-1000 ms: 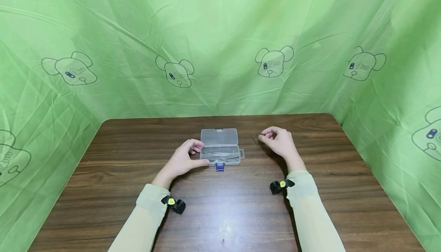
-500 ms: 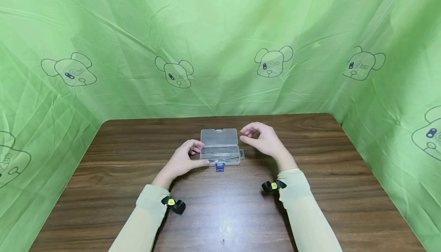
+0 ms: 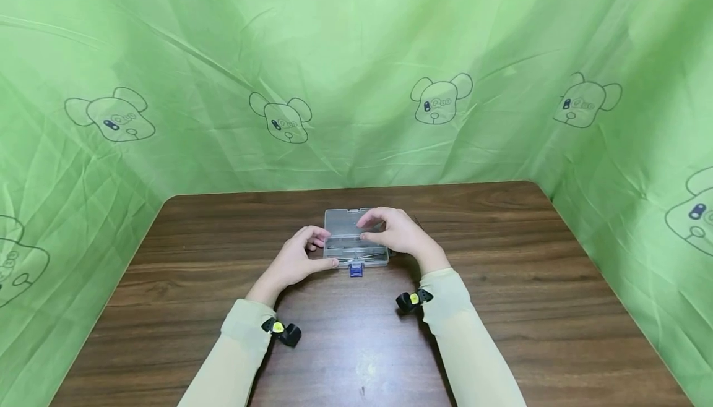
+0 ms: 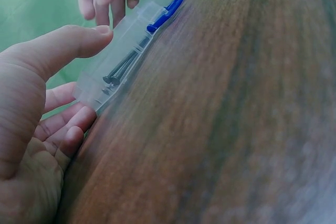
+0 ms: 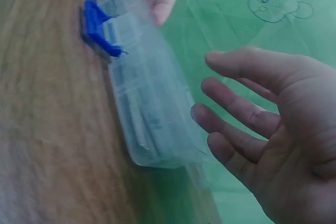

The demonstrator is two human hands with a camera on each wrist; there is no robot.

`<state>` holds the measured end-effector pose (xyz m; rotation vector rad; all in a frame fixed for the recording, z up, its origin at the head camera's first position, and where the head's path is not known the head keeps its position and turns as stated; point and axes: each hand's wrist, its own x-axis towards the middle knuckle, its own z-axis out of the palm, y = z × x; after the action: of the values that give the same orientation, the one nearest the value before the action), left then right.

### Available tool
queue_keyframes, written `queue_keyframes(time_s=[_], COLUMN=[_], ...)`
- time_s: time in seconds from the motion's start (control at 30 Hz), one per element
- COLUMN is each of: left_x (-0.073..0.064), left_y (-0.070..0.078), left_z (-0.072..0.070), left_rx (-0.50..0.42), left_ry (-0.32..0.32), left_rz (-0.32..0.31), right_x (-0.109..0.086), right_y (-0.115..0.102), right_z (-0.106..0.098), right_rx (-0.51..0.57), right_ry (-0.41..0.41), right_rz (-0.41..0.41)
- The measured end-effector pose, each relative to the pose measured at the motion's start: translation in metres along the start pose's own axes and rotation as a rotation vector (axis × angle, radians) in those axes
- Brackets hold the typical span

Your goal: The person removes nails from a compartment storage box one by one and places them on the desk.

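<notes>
A clear plastic box (image 3: 374,263) stands on the table with its lid (image 3: 341,221) folded back and a blue latch (image 3: 356,269) at the front. Long metal nails (image 4: 123,69) lie inside it. My left hand (image 3: 292,260) holds the box's left end between thumb and fingers. Over the right part of the box and lid hovers my right hand (image 3: 395,232), its fingers loosely bent and apart. Nothing shows between those fingers in the right wrist view, where the hand (image 5: 283,114) is beside the box.
A thin dark nail-like piece (image 3: 417,221) shows on the table behind my right hand, mostly hidden. The brown wooden table (image 3: 356,333) reaches back to a green curtain (image 3: 356,116) that encloses it on the sides.
My right hand has travelled left, from beside the thin dark pieces on the table to above the box. The left hand has stayed at the box's left end.
</notes>
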<state>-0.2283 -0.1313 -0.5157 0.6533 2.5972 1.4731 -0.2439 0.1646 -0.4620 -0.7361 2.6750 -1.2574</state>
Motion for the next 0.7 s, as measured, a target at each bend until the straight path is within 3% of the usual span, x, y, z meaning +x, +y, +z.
queue_keyframes(time_s=[0.7], left_x=[0.000], left_y=[0.002], left_z=[-0.001], left_rx=[-0.001], left_ry=[-0.012], left_rz=[0.002], right_x=[0.004], right_y=[0.015], right_z=[0.017], right_rx=[-0.187], right_ry=[0.012], right_rz=[-0.043])
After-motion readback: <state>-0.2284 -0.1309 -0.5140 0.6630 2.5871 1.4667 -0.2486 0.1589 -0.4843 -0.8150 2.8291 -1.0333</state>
